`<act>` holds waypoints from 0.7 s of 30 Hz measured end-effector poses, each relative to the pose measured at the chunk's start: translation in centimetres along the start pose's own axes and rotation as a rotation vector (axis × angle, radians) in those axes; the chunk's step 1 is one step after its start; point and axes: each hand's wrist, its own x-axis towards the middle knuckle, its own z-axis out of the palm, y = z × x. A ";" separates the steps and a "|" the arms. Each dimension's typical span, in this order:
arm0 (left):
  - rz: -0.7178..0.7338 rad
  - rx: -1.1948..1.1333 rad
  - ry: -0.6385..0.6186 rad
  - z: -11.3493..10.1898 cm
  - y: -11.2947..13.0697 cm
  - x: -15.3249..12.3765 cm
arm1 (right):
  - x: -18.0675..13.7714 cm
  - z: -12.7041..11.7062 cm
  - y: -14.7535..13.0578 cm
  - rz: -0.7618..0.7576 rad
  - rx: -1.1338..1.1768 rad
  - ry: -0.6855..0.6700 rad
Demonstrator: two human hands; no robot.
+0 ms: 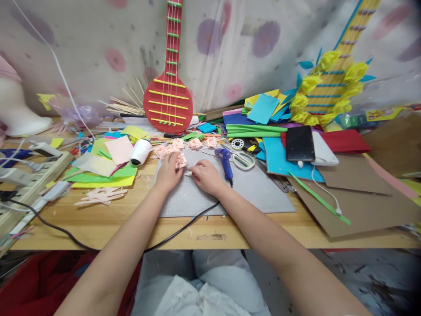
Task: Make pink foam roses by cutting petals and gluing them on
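Note:
My left hand (169,171) is closed around a pale pink paper flower (180,161) above the grey cutting mat (263,199). Close beside it, my right hand (206,176) has its fingers pinched together, with a small pale bit at the fingertips that I cannot make out. More pink paper flowers (195,143) stand in a row along the mat's far edge, some partly hidden by my left hand. A blue hot glue gun (225,162) lies right of my right hand, and scissors (243,160) with pale handles lie beyond it.
A red paper lute (168,105) and a yellow, flower-trimmed one (325,94) lean at the back. Coloured paper (101,173) and a white thread spool (140,151) lie left. A phone (300,144) rests right, near cardboard (358,197). A black cable (184,228) crosses the front.

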 end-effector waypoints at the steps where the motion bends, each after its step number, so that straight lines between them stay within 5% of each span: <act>1: -0.009 0.013 0.019 0.1 0.1 0.1 | 0.0 0.0 -0.1 -0.002 -0.002 0.002; 6: -0.066 0.049 0.039 1.2 1.4 1.2 | 0.0 -0.6 -0.5 0.112 0.185 0.110; 13: -0.060 0.028 -0.012 1.0 3.1 0.7 | 0.4 0.2 0.7 0.614 1.033 0.345; 17: -0.111 -0.185 0.077 -0.2 4.2 0.0 | 0.6 0.7 1.3 0.631 1.194 0.304; 21: -0.284 -0.484 -0.028 0.0 4.5 -0.4 | 0.6 0.4 0.7 0.589 1.212 0.254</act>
